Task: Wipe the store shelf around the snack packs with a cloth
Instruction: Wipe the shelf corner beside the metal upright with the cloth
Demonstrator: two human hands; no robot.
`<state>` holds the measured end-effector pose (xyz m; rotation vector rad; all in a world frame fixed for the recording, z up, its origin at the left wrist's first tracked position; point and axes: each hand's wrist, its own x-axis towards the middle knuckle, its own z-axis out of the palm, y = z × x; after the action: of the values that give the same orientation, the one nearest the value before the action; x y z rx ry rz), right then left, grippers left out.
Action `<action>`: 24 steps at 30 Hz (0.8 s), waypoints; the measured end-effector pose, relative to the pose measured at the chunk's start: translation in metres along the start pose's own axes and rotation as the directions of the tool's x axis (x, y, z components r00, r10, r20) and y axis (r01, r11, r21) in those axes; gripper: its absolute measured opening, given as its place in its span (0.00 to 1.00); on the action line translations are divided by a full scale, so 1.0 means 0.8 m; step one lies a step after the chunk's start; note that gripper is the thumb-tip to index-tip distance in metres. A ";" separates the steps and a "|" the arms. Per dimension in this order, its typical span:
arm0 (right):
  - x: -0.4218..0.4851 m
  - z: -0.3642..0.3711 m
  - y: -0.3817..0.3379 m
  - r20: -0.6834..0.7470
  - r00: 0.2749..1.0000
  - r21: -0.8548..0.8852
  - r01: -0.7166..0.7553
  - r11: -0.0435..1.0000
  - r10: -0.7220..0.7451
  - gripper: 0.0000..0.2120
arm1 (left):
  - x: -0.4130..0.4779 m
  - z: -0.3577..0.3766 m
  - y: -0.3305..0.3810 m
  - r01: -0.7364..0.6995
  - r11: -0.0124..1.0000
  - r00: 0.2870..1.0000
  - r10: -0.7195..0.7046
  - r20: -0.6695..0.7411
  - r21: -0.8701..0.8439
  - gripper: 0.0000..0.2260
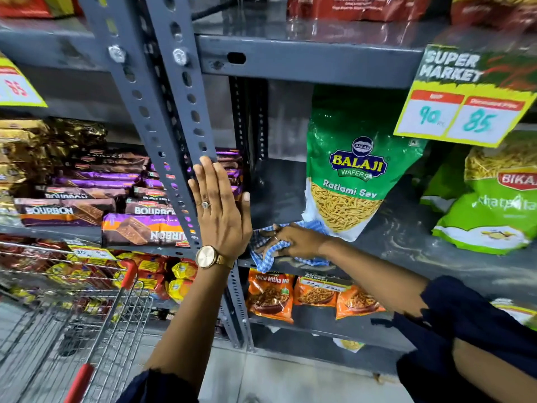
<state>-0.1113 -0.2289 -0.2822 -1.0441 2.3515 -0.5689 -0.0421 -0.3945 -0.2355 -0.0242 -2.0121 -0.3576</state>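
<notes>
A grey metal shelf (406,251) holds a green Balaji snack pack (348,175) standing upright and a light green pack (491,210) lying tilted at the right. My right hand (293,241) presses a blue checked cloth (263,261) flat on the shelf's front left corner, just left of the Balaji pack's bottom. My left hand (220,207) is flat against the grey perforated upright post (174,117), fingers spread, holding nothing. A gold watch sits on that wrist.
Bourbon biscuit packs (87,210) fill the shelf left of the post. Orange snack packs (308,298) sit on the shelf below. A price sign (465,109) hangs from the upper shelf edge. A wire shopping trolley (72,324) with red handles stands at the lower left.
</notes>
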 end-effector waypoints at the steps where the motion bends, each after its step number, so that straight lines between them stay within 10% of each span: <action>1: -0.006 -0.002 0.007 0.020 1.000 -0.007 0.009 1.000 -0.009 0.17 | -0.001 0.001 0.006 0.039 0.999 0.999 -0.039 0.000 -0.005 0.33; 24: -0.191 -0.018 0.118 -0.100 0.995 0.185 0.035 0.982 -0.017 0.13 | -0.023 0.009 0.089 0.321 0.946 0.946 -0.322 0.024 0.053 0.27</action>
<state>-0.0838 -0.0504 -0.2817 -0.9822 2.3175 -0.8507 -0.0278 -0.3223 -0.2372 0.3354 -2.0573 -0.5170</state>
